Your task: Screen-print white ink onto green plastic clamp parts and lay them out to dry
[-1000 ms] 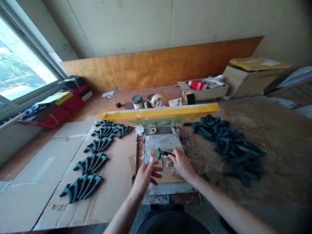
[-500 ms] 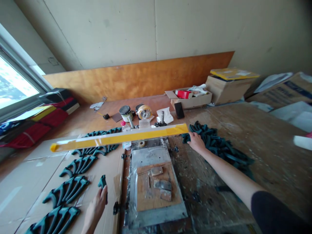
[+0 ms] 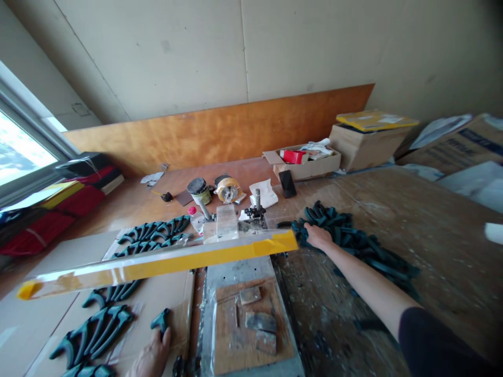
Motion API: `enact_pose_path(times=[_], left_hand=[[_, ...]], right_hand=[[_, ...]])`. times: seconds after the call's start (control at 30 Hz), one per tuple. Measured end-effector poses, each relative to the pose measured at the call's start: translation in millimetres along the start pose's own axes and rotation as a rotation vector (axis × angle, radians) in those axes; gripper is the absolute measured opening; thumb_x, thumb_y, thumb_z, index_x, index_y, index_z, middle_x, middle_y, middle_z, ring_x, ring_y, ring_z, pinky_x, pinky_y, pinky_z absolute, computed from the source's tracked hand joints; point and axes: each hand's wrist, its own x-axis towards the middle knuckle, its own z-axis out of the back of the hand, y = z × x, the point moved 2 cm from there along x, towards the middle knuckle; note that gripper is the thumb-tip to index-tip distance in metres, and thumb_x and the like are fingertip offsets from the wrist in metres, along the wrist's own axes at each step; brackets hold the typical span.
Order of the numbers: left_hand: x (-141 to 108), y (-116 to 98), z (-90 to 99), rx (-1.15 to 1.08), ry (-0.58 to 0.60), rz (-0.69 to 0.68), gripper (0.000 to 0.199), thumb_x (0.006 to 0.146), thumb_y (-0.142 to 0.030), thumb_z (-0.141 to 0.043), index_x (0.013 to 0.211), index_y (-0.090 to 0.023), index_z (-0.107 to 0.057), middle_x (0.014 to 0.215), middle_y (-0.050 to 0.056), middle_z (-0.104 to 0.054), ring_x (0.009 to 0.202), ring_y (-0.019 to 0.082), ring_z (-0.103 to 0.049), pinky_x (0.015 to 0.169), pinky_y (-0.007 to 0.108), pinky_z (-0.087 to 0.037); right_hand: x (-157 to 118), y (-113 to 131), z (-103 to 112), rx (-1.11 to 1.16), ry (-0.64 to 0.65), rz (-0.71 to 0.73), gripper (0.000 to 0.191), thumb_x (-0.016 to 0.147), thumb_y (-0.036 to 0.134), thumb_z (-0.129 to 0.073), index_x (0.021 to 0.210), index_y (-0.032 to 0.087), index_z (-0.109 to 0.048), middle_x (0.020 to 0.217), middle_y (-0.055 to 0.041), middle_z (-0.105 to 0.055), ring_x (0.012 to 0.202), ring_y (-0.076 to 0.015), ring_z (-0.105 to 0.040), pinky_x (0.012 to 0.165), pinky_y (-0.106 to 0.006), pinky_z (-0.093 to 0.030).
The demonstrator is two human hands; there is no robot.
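Observation:
My left hand [image 3: 153, 356] is closed on a dark green curved piece [image 3: 160, 320] above the cardboard at the lower left. My right hand [image 3: 317, 236] reaches to the near left edge of a heap of dark green pieces [image 3: 353, 235], its fingers closed at a piece there. Rows of similar green pieces [image 3: 98, 330] lie fanned out on the cardboard [image 3: 157, 293]. A long bar with yellow tape [image 3: 157, 267] crosses the view in front of the machine, hiding part of it and some green pieces.
A metal plate [image 3: 239, 269] carries a wooden board [image 3: 226, 340] with small blocks. Behind stand a jar [image 3: 199, 191], a tape roll [image 3: 228, 190], a phone [image 3: 287, 183] and an open box [image 3: 310, 166]. Red and black bundles [image 3: 70, 204] lie at left.
The yellow-taped bar has swung lower and nearer. My right hand has moved slightly onto the heap's edge. My left hand, with its green piece, has shifted lower in the view.

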Motion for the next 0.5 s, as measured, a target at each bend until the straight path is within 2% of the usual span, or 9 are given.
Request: enact_pose_path(times=[0.13,0.23,0.3,0.4,0.5], left_hand=[[-3,-3,10.5,-0.017,0.012,-0.017,0.055,0.083,-0.010,-0.034,0.133,-0.021,-0.052,0.120,0.016,-0.062,0.097,0.027,-0.068,0.087,0.041,-0.048],[-3,-1,10.4,-0.132,-0.005,0.036,0.048,0.084,-0.020,-0.041,0.129,-0.024,-0.056,0.111,0.013,-0.067,0.091,0.029,-0.069,0.082,0.042,-0.048],[-5,3,9.5,-0.192,-0.019,0.059,0.045,0.084,-0.025,-0.043,0.127,-0.025,-0.057,0.106,0.012,-0.069,0.088,0.029,-0.069,0.080,0.041,-0.048],[-15,9,13.9,-0.250,-0.089,0.081,0.043,0.085,-0.029,-0.045,0.126,-0.023,-0.057,0.099,0.012,-0.069,0.081,0.028,-0.069,0.077,0.039,-0.047],[-29,13,35.4,-0.288,-0.251,0.148,0.038,0.088,-0.030,-0.041,0.119,-0.021,-0.059,0.089,0.009,-0.067,0.070,0.023,-0.067,0.070,0.034,-0.047]], right_hand=[[-33,1,-3,0.005,-0.025,0.081,0.030,0.083,0.027,-0.057,0.112,0.025,-0.059,0.104,-0.0073,-0.062,0.086,-0.0216,-0.063,0.068,-0.031,-0.045],[-60,-1,1,-0.017,-0.098,0.129,0.026,0.084,0.031,-0.058,0.109,0.024,-0.062,0.109,-0.0067,-0.061,0.100,-0.0232,-0.058,0.078,-0.033,-0.046],[-76,0,6,-0.041,-0.159,0.158,0.028,0.089,0.030,-0.052,0.114,0.023,-0.061,0.112,-0.0090,-0.060,0.110,-0.0263,-0.051,0.087,-0.037,-0.044],[-101,9,10,-0.017,-0.264,0.245,0.039,0.095,0.025,-0.037,0.131,0.017,-0.051,0.107,-0.0130,-0.061,0.107,-0.0266,-0.052,0.089,-0.040,-0.045],[-133,38,3,0.115,-0.372,0.440,0.047,0.094,0.018,-0.030,0.140,0.016,-0.041,0.106,-0.0123,-0.062,0.096,-0.0225,-0.059,0.084,-0.034,-0.049]])
